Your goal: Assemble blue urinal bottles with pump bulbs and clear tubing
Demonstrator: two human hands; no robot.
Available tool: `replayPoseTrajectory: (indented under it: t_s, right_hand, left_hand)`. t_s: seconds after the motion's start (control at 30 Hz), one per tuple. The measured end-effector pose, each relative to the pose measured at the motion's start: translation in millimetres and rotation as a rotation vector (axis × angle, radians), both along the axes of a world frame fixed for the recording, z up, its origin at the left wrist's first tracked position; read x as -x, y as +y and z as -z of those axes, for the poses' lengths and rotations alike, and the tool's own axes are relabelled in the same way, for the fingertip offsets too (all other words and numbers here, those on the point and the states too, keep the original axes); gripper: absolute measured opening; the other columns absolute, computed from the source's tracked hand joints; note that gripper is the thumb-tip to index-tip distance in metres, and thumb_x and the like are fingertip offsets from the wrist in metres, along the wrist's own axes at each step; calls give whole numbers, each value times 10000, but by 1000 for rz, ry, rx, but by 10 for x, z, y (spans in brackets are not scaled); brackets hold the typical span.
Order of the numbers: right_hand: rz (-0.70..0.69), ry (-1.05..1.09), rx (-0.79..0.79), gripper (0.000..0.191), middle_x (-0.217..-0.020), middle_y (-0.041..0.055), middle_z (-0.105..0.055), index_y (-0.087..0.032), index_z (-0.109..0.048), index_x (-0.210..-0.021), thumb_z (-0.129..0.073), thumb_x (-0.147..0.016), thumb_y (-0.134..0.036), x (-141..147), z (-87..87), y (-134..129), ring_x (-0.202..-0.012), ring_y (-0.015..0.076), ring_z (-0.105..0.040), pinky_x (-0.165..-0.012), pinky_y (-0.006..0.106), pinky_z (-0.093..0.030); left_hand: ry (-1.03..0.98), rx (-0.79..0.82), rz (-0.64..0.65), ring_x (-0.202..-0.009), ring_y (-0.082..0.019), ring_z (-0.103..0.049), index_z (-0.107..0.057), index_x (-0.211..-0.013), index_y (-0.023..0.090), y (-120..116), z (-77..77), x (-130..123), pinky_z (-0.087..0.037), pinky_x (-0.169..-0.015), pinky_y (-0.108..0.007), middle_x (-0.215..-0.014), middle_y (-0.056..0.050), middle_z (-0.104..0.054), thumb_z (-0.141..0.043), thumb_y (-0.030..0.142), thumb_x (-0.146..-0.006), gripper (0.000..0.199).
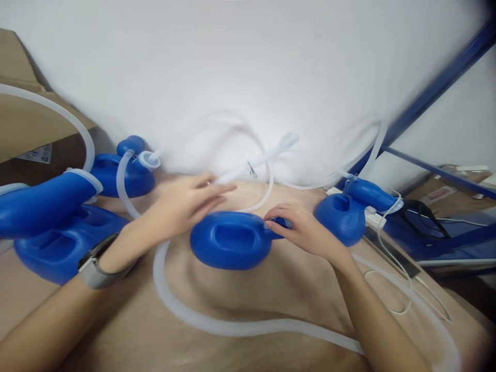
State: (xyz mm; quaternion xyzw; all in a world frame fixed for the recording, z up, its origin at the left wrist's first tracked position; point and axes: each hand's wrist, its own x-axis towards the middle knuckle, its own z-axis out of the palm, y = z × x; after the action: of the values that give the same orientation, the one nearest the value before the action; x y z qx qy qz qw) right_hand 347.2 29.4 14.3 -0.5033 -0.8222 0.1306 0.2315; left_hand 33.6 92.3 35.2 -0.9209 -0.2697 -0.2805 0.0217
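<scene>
A blue plastic urinal bottle (230, 240) with a handle opening lies on its side on the table in front of me. My right hand (292, 227) is closed around its neck, hiding most of the mouth. Left of the bottle, my left hand (194, 199), smeared by motion, has a translucent hose (256, 165) at its fingers. That hose slants up to the right in the air, its far end blurred. I wear a watch (95, 268) on the left wrist.
More blue bottles with hoses stand on the left (65, 243), back left (124, 181) and right (341, 219). A thick hose (232, 326) curves across the wooden table (155, 341). Cardboard boxes (31, 119), a power strip (374, 219), cables and a blue metal frame (445, 85) flank the workspace.
</scene>
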Motion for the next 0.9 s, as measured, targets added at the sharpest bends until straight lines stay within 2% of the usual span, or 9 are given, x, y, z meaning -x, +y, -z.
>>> replayPoseTrajectory:
  t_s: [0.13, 0.27, 0.37, 0.47, 0.53, 0.6, 0.7, 0.83, 0.9]
  right_hand:
    - [-26, -137, -69, 277, -1112, 81, -792, -247, -808, -943, -610, -1049, -408, 270, -235, 133, -1062, 275, -738, -940, 394, -555]
    - [-90, -502, -80, 258, -1198, 143, -772, -214, -781, -1137, -583, -1059, -360, 1027, -414, 485, -1140, 338, -720, -945, 432, -559]
    - [-145, -677, 13, 352, -1346, 186, -713, -185, -698, -1315, -697, -972, -262, 1705, -350, 862, -1252, 369, -670, -990, 462, -565]
    - [-181, -692, 43, 821, -1677, 157, -443, -250, -390, -1608, -792, -893, -234, 2221, -150, 1189, -1497, 352, -470, -1149, 506, -485]
    - [-175, -747, 81, 966, -1695, 161, -408, -282, -334, -1624, -856, -816, -183, 2407, -15, 1314, -1521, 358, -436, -1183, 540, -445]
    - [-167, -779, 103, 950, -1613, 185, -502, -259, -414, -1569, -904, -759, -183, 2455, 67, 1358, -1448, 371, -513, -1147, 541, -470]
    - [-157, -767, 76, 711, -1461, 209, -612, -181, -559, -1419, -892, -804, -312, 2318, 52, 1332, -1314, 365, -609, -1079, 488, -515]
    - [-105, -711, 29, 491, -1318, 196, -680, -150, -662, -1217, -871, -826, -362, 1953, -146, 1287, -1191, 371, -677, -986, 459, -560]
    - [-54, -659, -22, 470, -1352, 185, -656, -169, -640, -1252, -819, -872, -378, 1725, -261, 1288, -1207, 370, -673, -968, 466, -569]
  left_hand:
    - [-298, 261, -113, -871, -139, -679, -466, -1504, 235, -92, -381, 311, -569, -765, -268, -1152, -49, -668, -532, 313, -1051, 464]
    - [-531, 624, -325, -545, -65, -564, -155, -1668, 231, -87, -529, 556, -436, -530, -150, -737, 85, -591, -745, 399, -934, 957]
    - [-624, 865, -299, -557, -125, -612, -157, -1705, 263, -40, -572, 656, -467, -501, -185, -658, 71, -612, -814, 419, -885, 1063]
    - [-803, 1054, -237, -641, -166, -682, -272, -1682, 207, -17, -627, 657, -572, -588, -265, -817, -5, -708, -806, 169, -806, 1027]
    - [-906, 1121, -222, -622, -151, -663, -359, -1637, 168, -12, -656, 638, -584, -602, -284, -869, -17, -700, -739, 53, -777, 947]
    - [-944, 1140, -214, -572, -113, -581, -466, -1560, 158, -1, -659, 633, -518, -536, -240, -811, 11, -633, -711, 59, -826, 780]
    - [-879, 1110, -204, -544, -68, -433, -660, -1299, 146, 43, -605, 650, -357, -470, -180, -748, 32, -522, -699, 282, -969, 359]
    - [-713, 942, -214, -547, -85, -400, -699, -1150, 155, 141, -489, 641, -318, -475, -207, -756, 16, -525, -653, 480, -992, 365]
    - [-624, 836, -244, -542, -108, -412, -696, -1054, 164, 186, -445, 619, -319, -480, -232, -720, 15, -516, -627, 529, -980, 378]
